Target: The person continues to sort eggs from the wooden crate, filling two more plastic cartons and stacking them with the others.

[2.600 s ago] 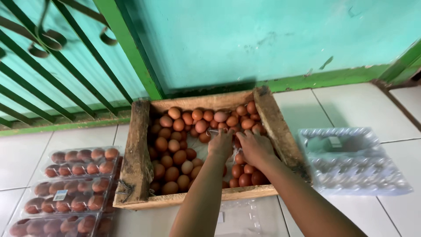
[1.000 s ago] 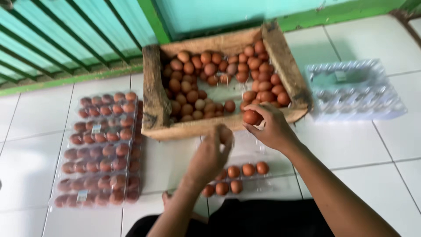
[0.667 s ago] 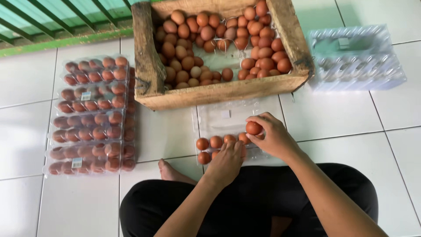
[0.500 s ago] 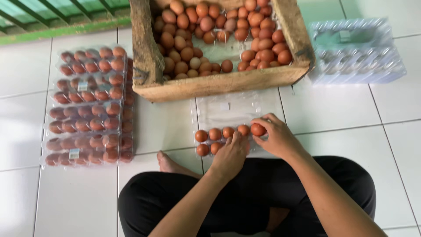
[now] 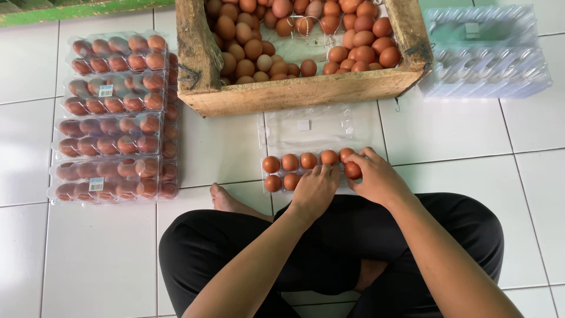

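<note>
1. Sitting cross-legged on the white tiled floor [image 5: 106, 259], the person works over an open clear plastic egg carton [image 5: 318, 132] that lies just in front of their knees, its lid folded back toward the rough wooden crate [image 5: 306, 94].
2. The right hand [image 5: 376, 176] has its fingers curled around one brown egg [image 5: 352, 170] at the right end of the carton's near row; the egg looks to be settling into its cup, though I cannot tell whether it is fully seated.
3. The left hand [image 5: 315, 189] rests flat over the near row with fingers spread and relaxed; it appears to hold nothing, but whatever lies under the palm is hidden.
4. Judging by what shows, the far row of this carton is filled across, and the near row has two eggs at its left end plus the one in hand, so a few cups likely remain.
5. Four closed, filled clear cartons [image 5: 112, 118] lie stacked in a column at the left, well apart from the hands.
6. A pile of empty clear cartons [image 5: 485, 53] waits at the right, and the crate holds many loose brown eggs [image 5: 294, 35], so much packing seems left.
</note>
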